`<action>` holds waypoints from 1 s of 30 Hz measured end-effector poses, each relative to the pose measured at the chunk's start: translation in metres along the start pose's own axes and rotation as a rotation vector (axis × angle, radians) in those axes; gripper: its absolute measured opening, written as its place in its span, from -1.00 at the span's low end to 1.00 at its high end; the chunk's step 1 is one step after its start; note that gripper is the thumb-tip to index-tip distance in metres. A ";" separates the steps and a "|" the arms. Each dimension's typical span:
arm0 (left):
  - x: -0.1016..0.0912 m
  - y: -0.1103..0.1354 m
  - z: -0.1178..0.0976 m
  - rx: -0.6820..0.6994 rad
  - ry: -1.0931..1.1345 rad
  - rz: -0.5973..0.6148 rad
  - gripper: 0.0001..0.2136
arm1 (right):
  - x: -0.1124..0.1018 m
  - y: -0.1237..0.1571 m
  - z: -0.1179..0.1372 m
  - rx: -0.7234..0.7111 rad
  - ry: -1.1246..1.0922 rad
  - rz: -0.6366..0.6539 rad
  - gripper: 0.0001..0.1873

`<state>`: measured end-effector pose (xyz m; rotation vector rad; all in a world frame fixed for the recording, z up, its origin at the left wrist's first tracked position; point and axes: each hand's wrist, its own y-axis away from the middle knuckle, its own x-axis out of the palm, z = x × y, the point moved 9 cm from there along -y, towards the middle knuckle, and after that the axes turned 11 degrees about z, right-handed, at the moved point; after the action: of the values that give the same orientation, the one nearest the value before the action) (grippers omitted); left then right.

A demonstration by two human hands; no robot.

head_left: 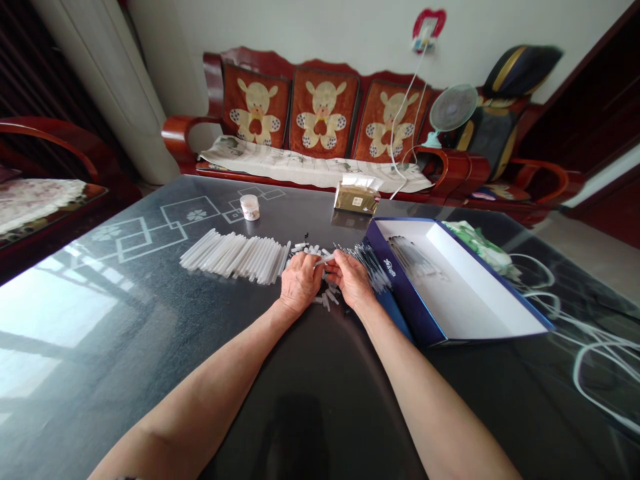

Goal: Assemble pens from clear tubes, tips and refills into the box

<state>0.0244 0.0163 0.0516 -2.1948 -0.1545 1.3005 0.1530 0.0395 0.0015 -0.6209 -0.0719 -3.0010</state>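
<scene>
My left hand (299, 281) and my right hand (353, 279) rest side by side on the dark glass table (150, 320), fingers curled. Between their fingertips they pinch a thin white tube (325, 259). Small white caps (327, 297) lie scattered under and around both hands. A neat row of white tubes (235, 255) lies just left of my left hand. A bundle of thin dark refills (370, 263) lies right of my right hand, against the open blue box (450, 287).
A small white jar (250, 207) and a tissue pack (357, 195) stand farther back on the table. A green-white bag (480, 243) lies behind the box. A red wooden sofa (320, 127) and a small fan (450, 110) stand beyond the table.
</scene>
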 end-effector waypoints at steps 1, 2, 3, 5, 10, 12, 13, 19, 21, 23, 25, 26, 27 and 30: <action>0.000 0.000 0.000 -0.007 -0.009 0.006 -0.87 | 0.001 0.001 -0.001 0.000 -0.002 -0.014 -0.57; 0.000 0.000 0.000 -0.013 -0.017 0.014 -0.88 | 0.002 0.002 -0.001 -0.003 0.000 -0.029 -0.57; 0.000 -0.001 0.000 -0.018 -0.025 0.024 -0.88 | 0.002 0.002 -0.001 -0.009 0.005 -0.045 -0.57; 0.001 -0.001 0.000 -0.021 -0.037 0.049 -0.87 | 0.000 0.003 -0.001 -0.030 0.023 -0.085 -0.58; 0.004 -0.002 -0.001 -0.034 0.000 0.126 -0.80 | -0.007 0.000 0.004 -0.102 0.070 -0.103 -0.63; 0.006 -0.002 -0.002 -0.042 0.045 0.150 -0.77 | -0.006 -0.001 0.007 -0.144 0.093 -0.068 -0.66; 0.006 -0.002 -0.003 -0.042 0.074 0.155 -0.77 | -0.005 -0.001 0.009 -0.166 0.101 -0.053 -0.66; 0.014 -0.006 0.000 -0.087 0.427 0.223 -0.80 | -0.010 -0.003 0.022 -0.230 0.038 -0.055 -0.64; 0.027 -0.006 0.009 -0.193 0.586 0.335 -0.74 | -0.022 -0.004 0.031 -0.266 -0.007 -0.090 -0.63; 0.035 -0.006 0.016 -0.262 0.690 0.385 -0.69 | -0.035 -0.006 0.038 -0.297 -0.022 -0.113 -0.61; 0.032 -0.007 0.021 -0.274 0.692 0.333 -0.70 | -0.044 -0.008 0.041 -0.303 0.012 -0.118 -0.59; 0.028 -0.008 0.024 -0.268 0.662 0.288 -0.72 | -0.047 -0.009 0.040 -0.297 0.050 -0.120 -0.58; 0.024 -0.009 0.025 -0.259 0.621 0.247 -0.74 | -0.048 -0.010 0.038 -0.285 0.109 -0.123 -0.58; 0.016 -0.008 0.029 -0.248 0.503 0.171 -0.77 | -0.045 -0.010 0.033 -0.265 0.406 -0.123 -0.59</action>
<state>0.0098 0.0412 0.0334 -2.7247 0.0743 0.8034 0.2063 0.0545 0.0140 -0.0109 0.3255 -3.2145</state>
